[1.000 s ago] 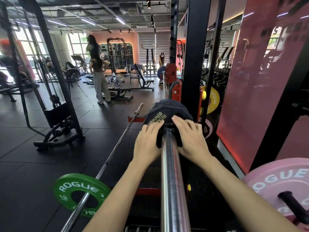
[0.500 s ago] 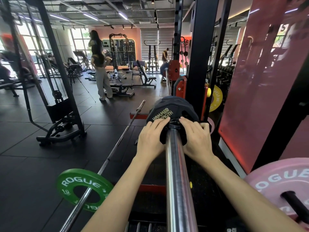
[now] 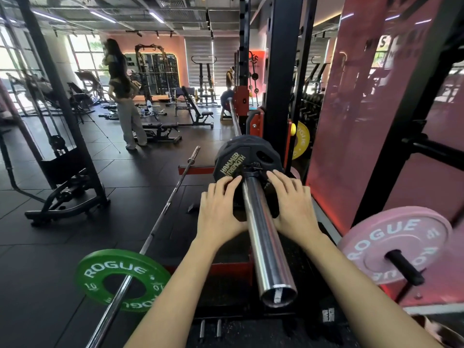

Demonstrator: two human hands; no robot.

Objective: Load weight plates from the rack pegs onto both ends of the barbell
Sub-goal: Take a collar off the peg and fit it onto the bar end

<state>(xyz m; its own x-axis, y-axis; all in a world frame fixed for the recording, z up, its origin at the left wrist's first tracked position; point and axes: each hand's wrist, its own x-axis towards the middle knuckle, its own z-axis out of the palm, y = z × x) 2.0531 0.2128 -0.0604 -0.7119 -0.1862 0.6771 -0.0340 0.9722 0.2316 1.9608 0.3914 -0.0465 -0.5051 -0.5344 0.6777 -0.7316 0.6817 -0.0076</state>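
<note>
A black plate with pale gold lettering sits on a bright chrome sleeve. A green plate with white lettering rides a silver bar on the dark grey floor. A pale pink plate with white lettering hangs on a black peg. A yellow plate shows beside the black upright, which carries red brackets. The wall panel at the right is salmon pink.
</note>
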